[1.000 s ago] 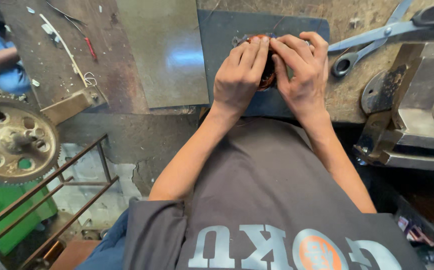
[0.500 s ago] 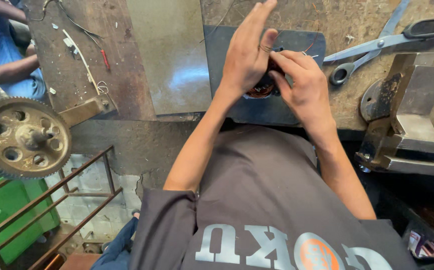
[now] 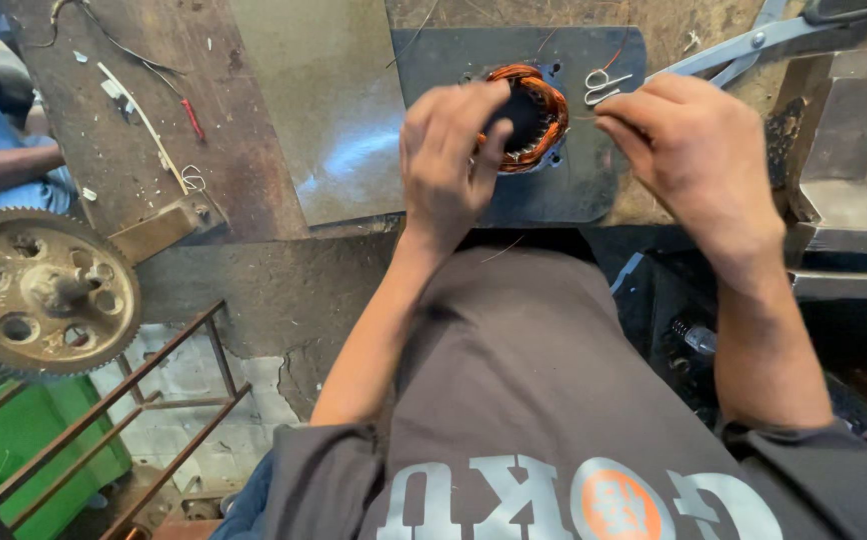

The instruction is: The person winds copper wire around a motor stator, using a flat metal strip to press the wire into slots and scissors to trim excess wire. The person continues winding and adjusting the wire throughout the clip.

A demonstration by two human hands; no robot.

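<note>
My right hand (image 3: 699,160) has drawn off the copper-wound stator (image 3: 526,115), upper centre; whether it pinches wire, I cannot tell. My left hand (image 3: 449,160) grips the stator's edge, hiding part.

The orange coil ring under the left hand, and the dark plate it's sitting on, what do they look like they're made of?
The coil ring looks like wound copper wire, going by its glossy orange strands, around a dark core, probably steel. The plate looks like sheet metal, dull dark grey with rounded corners. The left hand touches the ring.
</note>
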